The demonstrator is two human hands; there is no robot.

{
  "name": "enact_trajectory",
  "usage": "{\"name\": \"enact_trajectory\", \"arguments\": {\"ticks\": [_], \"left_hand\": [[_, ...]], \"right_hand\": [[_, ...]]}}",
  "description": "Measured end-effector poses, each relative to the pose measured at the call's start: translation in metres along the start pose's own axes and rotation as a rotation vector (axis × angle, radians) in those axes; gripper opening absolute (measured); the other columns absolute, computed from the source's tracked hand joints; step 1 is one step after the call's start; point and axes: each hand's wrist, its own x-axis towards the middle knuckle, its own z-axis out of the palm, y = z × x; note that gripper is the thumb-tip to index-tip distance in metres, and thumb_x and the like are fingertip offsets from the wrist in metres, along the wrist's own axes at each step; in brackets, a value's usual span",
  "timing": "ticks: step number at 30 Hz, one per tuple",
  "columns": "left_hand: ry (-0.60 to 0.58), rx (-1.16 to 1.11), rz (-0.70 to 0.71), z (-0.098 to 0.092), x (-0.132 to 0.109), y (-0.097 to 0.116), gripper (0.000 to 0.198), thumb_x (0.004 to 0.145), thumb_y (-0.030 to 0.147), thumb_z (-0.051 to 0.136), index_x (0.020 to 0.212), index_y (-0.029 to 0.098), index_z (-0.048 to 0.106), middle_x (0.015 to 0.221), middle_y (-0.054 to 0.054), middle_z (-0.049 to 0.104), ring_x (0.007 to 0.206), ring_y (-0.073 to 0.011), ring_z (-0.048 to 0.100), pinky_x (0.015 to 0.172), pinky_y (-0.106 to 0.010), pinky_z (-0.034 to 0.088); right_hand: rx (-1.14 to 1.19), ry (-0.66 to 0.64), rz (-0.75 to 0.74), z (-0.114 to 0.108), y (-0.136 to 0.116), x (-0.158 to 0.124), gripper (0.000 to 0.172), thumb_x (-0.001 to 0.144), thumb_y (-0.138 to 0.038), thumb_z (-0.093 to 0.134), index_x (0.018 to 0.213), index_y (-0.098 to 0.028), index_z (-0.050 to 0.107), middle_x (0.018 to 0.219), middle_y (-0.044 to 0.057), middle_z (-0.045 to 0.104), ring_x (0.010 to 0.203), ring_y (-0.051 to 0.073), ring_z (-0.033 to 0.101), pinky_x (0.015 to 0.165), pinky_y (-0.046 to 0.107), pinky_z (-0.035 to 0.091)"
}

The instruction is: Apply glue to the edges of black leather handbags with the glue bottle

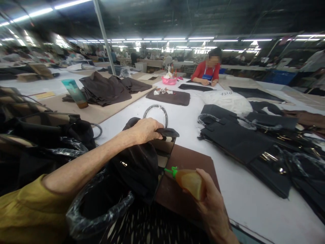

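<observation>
Two bare hands are at work on a black bag (pixel 142 166), which lies at the near edge of a white tabletop (pixel 182 132). The left hand (pixel 147 131) pinches a dark flap (pixel 169 132) between thumb and fingers at the bag's open edge, where a beige inside shows. The right hand (pixel 212 198) has its fingers wrapped round a soft bottle (pixel 189 181) of amber liquid, tilted on its side, its green nozzle (pixel 169 170) pointing at that edge; whether the tip touches, I cannot tell. Beneath the bottle lies a flat brown panel (pixel 196 159). One plastic-wrapped handle (pixel 76 220) loops on the near side, another ring handle (pixel 166 117) stands beyond the left hand. Further out, more black bags (pixel 243 145) lie to the right, and others are heaped at the left. Past them are folded dark cloth (pixel 104 88), a teal-capped bottle (pixel 74 94), a pink basket (pixel 169 81) and a co-worker in red (pixel 200 72) leaning over the far side.
</observation>
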Motion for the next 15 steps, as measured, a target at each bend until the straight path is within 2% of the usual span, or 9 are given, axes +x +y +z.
{"name": "enact_trajectory", "arguments": {"ticks": [9, 12, 15], "left_hand": [[-0.003, -0.018, 0.027, -0.001, 0.002, -0.001, 0.009, 0.073, 0.029, 0.059, 0.075, 0.022, 0.064, 0.058, 0.004, 0.054, 0.057, -0.0121, 0.05, 0.049, -0.021, 0.027], [0.006, -0.006, 0.025, -0.002, 0.002, -0.001, 0.007, 0.072, 0.027, 0.06, 0.076, 0.022, 0.064, 0.058, 0.004, 0.055, 0.056, -0.0121, 0.051, 0.049, -0.021, 0.028], [-0.002, 0.004, 0.022, -0.003, 0.003, -0.001, 0.007, 0.073, 0.027, 0.061, 0.076, 0.022, 0.064, 0.059, 0.004, 0.056, 0.056, -0.0121, 0.052, 0.048, -0.021, 0.029]], "right_hand": [[0.008, -0.004, 0.038, 0.002, 0.007, 0.019, 0.053, 0.076, -0.044, 0.065, 0.119, -0.018, 0.049, 0.116, 0.009, 0.056, 0.101, 0.028, 0.056, 0.088, 0.039, 0.045], [0.015, -0.014, 0.041, 0.001, 0.005, 0.03, 0.05, 0.078, -0.041, 0.063, 0.12, -0.02, 0.048, 0.116, 0.008, 0.056, 0.103, 0.027, 0.055, 0.089, 0.04, 0.044], [0.053, -0.045, -0.008, -0.002, -0.005, 0.036, 0.046, 0.073, -0.039, 0.066, 0.115, -0.024, 0.053, 0.115, 0.007, 0.057, 0.102, 0.028, 0.056, 0.087, 0.04, 0.046]]}}
